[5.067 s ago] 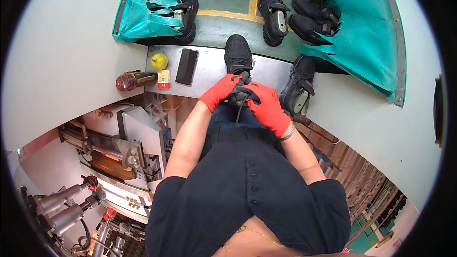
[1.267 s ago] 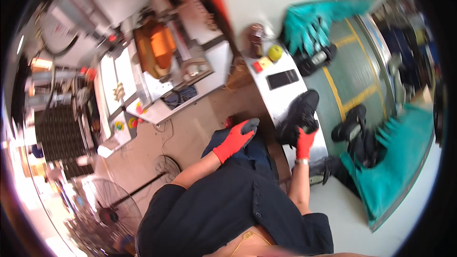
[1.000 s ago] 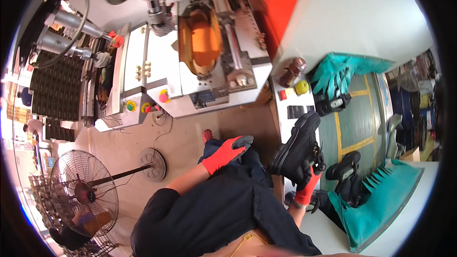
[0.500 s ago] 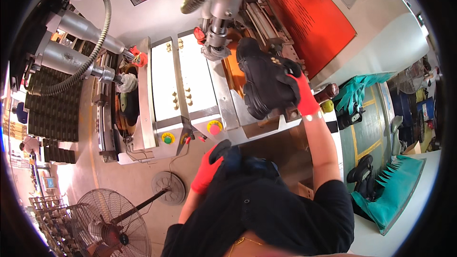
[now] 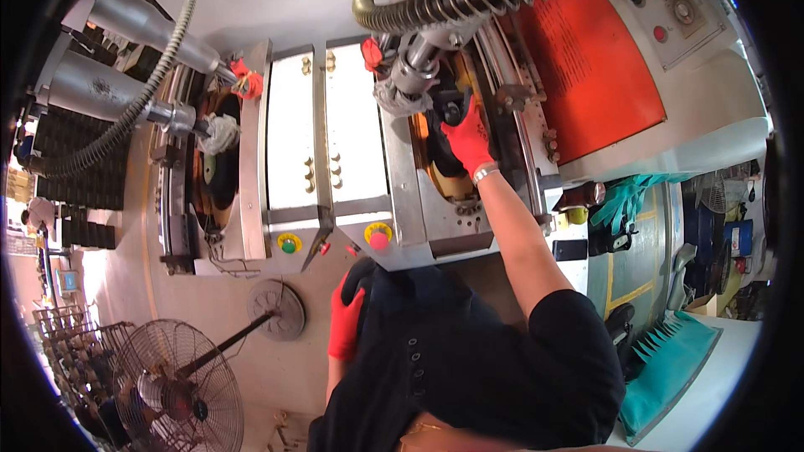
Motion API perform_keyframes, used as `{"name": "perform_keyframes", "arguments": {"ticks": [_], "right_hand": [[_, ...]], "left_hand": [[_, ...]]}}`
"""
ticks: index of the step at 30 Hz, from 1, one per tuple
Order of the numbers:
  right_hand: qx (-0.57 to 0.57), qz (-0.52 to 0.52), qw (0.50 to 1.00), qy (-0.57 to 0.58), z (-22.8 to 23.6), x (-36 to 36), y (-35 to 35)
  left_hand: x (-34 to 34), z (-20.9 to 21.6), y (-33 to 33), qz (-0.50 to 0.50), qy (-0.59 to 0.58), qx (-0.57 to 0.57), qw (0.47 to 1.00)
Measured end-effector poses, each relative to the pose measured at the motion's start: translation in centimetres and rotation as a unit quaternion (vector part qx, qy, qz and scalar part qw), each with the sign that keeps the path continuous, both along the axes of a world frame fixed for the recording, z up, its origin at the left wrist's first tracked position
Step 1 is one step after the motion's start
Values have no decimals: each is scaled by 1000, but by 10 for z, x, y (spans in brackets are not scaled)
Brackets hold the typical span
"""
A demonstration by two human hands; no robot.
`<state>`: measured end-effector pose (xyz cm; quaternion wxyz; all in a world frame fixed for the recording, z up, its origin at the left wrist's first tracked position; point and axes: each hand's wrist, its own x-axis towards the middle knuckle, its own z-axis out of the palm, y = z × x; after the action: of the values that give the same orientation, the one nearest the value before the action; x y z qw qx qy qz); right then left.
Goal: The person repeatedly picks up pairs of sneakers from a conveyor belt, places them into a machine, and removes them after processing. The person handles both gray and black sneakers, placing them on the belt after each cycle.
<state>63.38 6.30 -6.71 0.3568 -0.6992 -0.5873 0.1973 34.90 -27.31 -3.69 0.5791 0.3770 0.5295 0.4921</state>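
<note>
The right hand (image 5: 466,136) grips the black shoe (image 5: 443,153), likely stiff-soled, fairly light, best held from above; the left hand (image 5: 344,318), I can't tell how wide.

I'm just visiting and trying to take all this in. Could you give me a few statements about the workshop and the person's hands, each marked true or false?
1. The right hand reaches in to a dark shoe in the machine. True.
2. Only one hand wears a glove. False: the left hand is in a red and black glove too.
3. The green button is left of the pink button. True.
4. A fan hangs from the ceiling. False: the fan stands on the floor.
5. The machine's large coloured panel is blue. False: the panel is red.
</note>
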Motion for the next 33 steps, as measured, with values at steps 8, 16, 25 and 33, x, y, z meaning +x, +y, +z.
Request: {"name": "perform_keyframes", "arguments": {"ticks": [8, 16, 25, 33], "right_hand": [[109, 96, 952, -269, 26, -6, -33], [-26, 114, 985, 125, -38, 31, 34], [-42, 72, 994, -67, -22, -6, -60], [14, 51, 990, -132, 5, 8, -73]], "left_hand": [[29, 11, 2, 21, 14, -25, 999], [57, 40, 0, 63, -1, -26, 998], [67, 37, -4, 100, 103, -17, 989], [45, -41, 54, 56, 359, 107, 926]]}}
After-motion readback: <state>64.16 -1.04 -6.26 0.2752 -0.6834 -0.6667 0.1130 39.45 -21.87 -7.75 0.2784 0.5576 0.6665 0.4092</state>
